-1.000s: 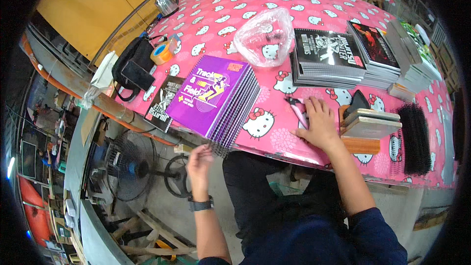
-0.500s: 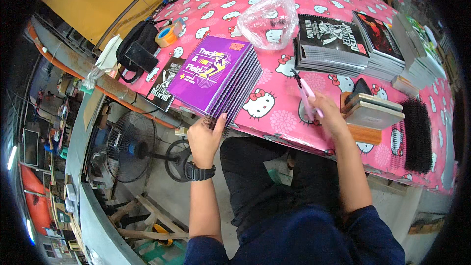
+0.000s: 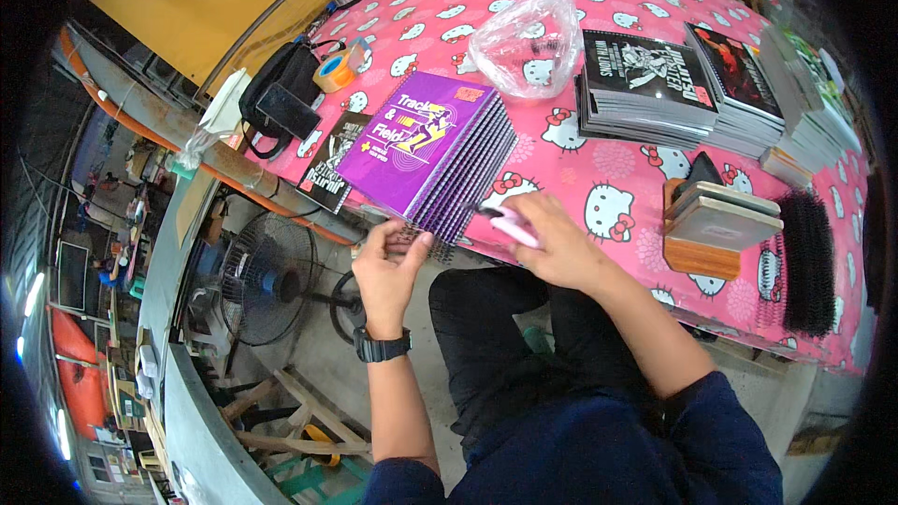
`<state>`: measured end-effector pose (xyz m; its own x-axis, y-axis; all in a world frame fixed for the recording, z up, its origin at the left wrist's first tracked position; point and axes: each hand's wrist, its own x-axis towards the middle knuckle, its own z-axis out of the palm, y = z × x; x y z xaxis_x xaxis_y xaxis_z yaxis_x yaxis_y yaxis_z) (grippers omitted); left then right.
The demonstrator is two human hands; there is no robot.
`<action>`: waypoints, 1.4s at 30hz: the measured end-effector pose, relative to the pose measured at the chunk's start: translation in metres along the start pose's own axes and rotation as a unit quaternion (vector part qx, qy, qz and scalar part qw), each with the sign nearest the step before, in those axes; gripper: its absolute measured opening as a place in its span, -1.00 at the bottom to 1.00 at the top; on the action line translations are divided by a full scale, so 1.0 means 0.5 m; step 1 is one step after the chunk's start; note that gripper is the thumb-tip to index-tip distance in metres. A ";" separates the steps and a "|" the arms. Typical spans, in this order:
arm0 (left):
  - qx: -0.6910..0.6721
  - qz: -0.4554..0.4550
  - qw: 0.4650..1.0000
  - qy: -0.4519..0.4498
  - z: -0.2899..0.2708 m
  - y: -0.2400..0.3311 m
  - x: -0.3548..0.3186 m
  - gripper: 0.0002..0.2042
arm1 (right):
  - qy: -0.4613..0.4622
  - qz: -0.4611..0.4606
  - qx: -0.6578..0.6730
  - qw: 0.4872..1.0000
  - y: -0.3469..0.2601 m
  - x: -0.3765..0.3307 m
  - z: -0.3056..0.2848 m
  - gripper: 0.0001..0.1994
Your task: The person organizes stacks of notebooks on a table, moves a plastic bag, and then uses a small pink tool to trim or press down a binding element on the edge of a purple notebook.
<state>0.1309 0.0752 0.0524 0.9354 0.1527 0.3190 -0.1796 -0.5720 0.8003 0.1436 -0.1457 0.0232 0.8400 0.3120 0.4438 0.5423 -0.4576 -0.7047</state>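
A stack of purple spiral notebooks (image 3: 416,145) lies at the table's near left edge, its black coils facing right. My left hand (image 3: 388,271), with a dark watch on the wrist, grips the near corner of that stack where the coil ends stick out, thumb on the right and fingers curled on the left. My right hand (image 3: 554,241) is closed around pink-handled pliers (image 3: 513,224). Their dark tip points left toward the coils, slightly apart from the stack; motion blurs the jaws. Beside the stack's left side lies a black notebook (image 3: 335,164), partly covered.
Stacks of black notebooks (image 3: 645,75) stand at the right, beyond a wooden block holder (image 3: 702,257) and a bundle of black coils (image 3: 809,262). A clear plastic bag (image 3: 528,42) lies mid-table. At the left are a black bag (image 3: 281,84) and tape (image 3: 334,73). A fan (image 3: 267,276) stands below.
My right hand has brought the pliers leftward from the open tablecloth toward the notebook coils. My left hand stays at the stack's corner, its thumb shifted slightly. The whole view has shifted a little.
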 end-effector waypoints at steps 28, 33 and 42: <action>-0.222 -0.008 0.962 0.157 0.052 -0.037 -0.032 -0.80 | -0.088 0.122 0.032 0.988 -0.036 0.068 0.069 -0.73; -0.247 0.003 0.957 0.155 0.054 -0.035 -0.034 -0.81 | 0.015 0.019 -0.131 0.991 -0.031 0.052 0.068 -0.63; -0.202 0.024 0.961 0.190 0.079 -0.048 -0.037 -0.82 | 0.008 0.013 -0.220 0.975 -0.051 0.055 0.066 -0.62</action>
<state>0.1298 0.0544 0.0074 0.7584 0.4606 0.4612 -0.3945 -0.2389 0.8873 0.1524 -0.0981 0.0351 0.8513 0.2843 0.4411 0.4730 -0.7796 -0.4105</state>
